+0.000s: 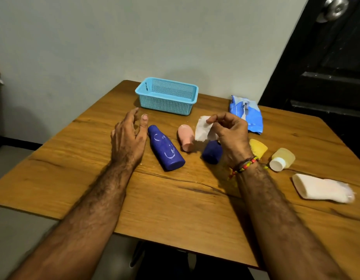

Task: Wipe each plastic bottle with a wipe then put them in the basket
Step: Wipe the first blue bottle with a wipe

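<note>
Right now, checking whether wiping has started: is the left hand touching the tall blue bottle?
Apart. The head view shows a strip of table between the open left hand and the tall blue bottle.

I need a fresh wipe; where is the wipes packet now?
The wipes packet lies on the table's far right, beyond the right hand, right of the basket.

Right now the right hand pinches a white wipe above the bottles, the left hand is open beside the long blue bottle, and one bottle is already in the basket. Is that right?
Not quite. The head view shows the basket holding no bottle; all the bottles lie on the table. The rest stands: the right hand pinches the white wipe, and the left hand is open beside the long blue bottle.
</note>
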